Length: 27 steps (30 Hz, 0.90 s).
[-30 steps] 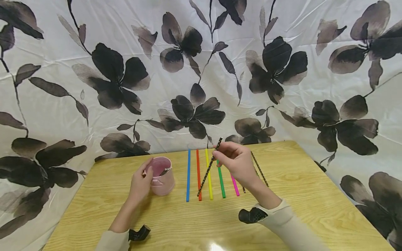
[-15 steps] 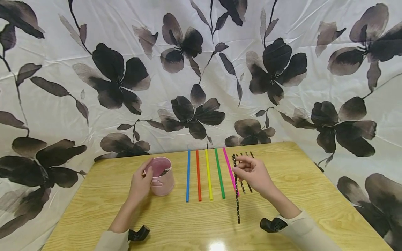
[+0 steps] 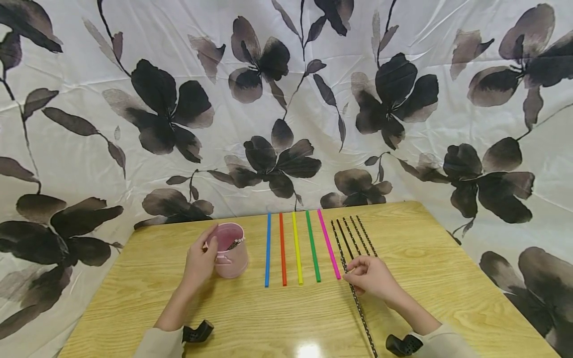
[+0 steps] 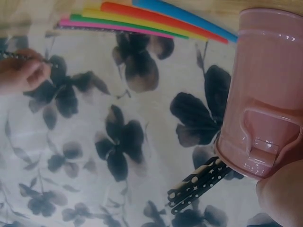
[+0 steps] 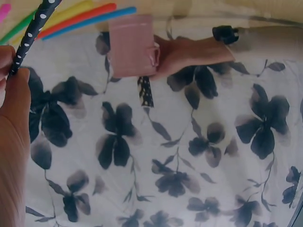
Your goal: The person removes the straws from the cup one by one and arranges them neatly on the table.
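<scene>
My left hand (image 3: 201, 258) grips a small pink metal bucket (image 3: 233, 263), fingers at its far rim. Black dotted straws (image 4: 196, 187) stick out of the bucket's mouth in the left wrist view. My right hand (image 3: 371, 278) pinches one black straw with white dots (image 3: 360, 308) between thumb and fingers. That straw slants, with its near end toward me, just right of the pink straw (image 3: 329, 243). Several black patterned straws (image 3: 353, 233) lie side by side right of it, their near ends partly hidden by the hand. In the right wrist view the thumb (image 5: 19, 94) presses the held straw.
Blue (image 3: 268, 248), red (image 3: 282, 248), yellow (image 3: 297, 248) and green (image 3: 313, 246) straws lie in a spaced row between the bucket and the pink straw. The wooden table (image 3: 268, 323) ends at a flower-printed cloth (image 3: 286, 99) behind.
My right hand has carried the black straw from above the red and yellow straws rightward, then toward me, beside the other black straws. The left hand and bucket have stayed put.
</scene>
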Tool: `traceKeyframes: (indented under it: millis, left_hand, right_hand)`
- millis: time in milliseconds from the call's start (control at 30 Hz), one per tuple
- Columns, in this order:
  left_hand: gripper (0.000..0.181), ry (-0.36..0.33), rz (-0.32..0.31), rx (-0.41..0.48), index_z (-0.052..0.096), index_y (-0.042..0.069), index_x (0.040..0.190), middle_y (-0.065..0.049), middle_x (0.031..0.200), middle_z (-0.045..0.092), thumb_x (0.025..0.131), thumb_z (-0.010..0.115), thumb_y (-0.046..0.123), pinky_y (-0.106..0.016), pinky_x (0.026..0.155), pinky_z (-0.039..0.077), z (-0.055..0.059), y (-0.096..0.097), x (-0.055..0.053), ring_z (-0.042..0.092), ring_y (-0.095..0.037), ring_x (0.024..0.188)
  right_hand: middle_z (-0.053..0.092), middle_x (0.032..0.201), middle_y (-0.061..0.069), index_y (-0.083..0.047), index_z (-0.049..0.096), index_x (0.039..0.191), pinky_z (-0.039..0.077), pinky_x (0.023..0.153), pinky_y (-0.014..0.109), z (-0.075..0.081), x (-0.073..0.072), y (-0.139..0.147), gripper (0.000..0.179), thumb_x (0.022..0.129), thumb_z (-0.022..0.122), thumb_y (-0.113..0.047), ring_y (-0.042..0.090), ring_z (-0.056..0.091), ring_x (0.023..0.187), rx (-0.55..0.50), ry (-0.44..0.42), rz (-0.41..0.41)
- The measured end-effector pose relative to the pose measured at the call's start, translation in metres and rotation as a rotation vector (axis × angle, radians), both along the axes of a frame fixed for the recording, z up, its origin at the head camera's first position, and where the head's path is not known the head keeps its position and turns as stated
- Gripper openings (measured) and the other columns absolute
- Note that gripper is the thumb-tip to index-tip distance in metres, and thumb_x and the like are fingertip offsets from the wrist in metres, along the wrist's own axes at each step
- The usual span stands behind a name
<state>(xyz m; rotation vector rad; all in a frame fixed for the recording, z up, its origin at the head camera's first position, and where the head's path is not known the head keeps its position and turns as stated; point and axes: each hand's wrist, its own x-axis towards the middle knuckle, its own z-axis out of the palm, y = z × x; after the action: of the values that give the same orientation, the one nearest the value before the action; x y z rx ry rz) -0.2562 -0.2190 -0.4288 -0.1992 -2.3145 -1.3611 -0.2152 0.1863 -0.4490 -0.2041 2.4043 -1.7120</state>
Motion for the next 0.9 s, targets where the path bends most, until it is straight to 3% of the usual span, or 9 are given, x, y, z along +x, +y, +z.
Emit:
traceKeyframes:
  millis: [233,500,667,900]
  left_hand:
    - [0.034,0.007,0.004,0.012,0.05,0.01,0.125,-0.014,0.122,0.051,0.091,0.045,0.012,-0.016,0.071,0.037,0.0,0.0,0.0,0.046,-0.02,0.106]
    - [0.035,-0.013,0.0,0.001,0.049,0.011,0.126,-0.013,0.123,0.049,0.092,0.044,0.013,-0.018,0.072,0.037,0.0,0.001,0.001,0.045,-0.021,0.107]
    - [0.035,-0.011,-0.002,0.0,0.048,0.01,0.127,-0.013,0.123,0.049,0.092,0.044,0.014,-0.017,0.073,0.036,0.001,0.001,0.001,0.044,-0.022,0.109]
    - [0.035,-0.015,0.004,0.005,0.048,0.011,0.127,-0.013,0.123,0.049,0.092,0.044,0.014,-0.017,0.068,0.036,0.0,0.001,0.0,0.046,-0.018,0.098]
  right_hand:
    - [0.061,0.074,0.015,0.004,0.056,0.096,0.049,0.051,0.038,-0.016,0.01,0.009,0.031,0.076,0.069,-0.016,0.024,0.058,0.055,0.072,-0.038,-0.021]
    - [0.061,0.071,0.009,0.002,0.057,0.093,0.048,0.046,0.033,-0.03,0.016,0.014,0.028,0.073,0.07,-0.014,0.021,0.057,0.048,0.117,-0.009,-0.035]
    - [0.061,0.068,0.007,0.003,0.059,0.09,0.047,0.044,0.032,-0.035,0.018,0.013,0.027,0.072,0.071,-0.012,0.019,0.055,0.047,0.14,-0.005,-0.052]
    - [0.06,0.066,0.006,0.003,0.06,0.09,0.047,0.043,0.03,-0.037,0.017,0.008,0.025,0.072,0.071,-0.01,0.018,0.055,0.047,0.183,0.016,-0.085]
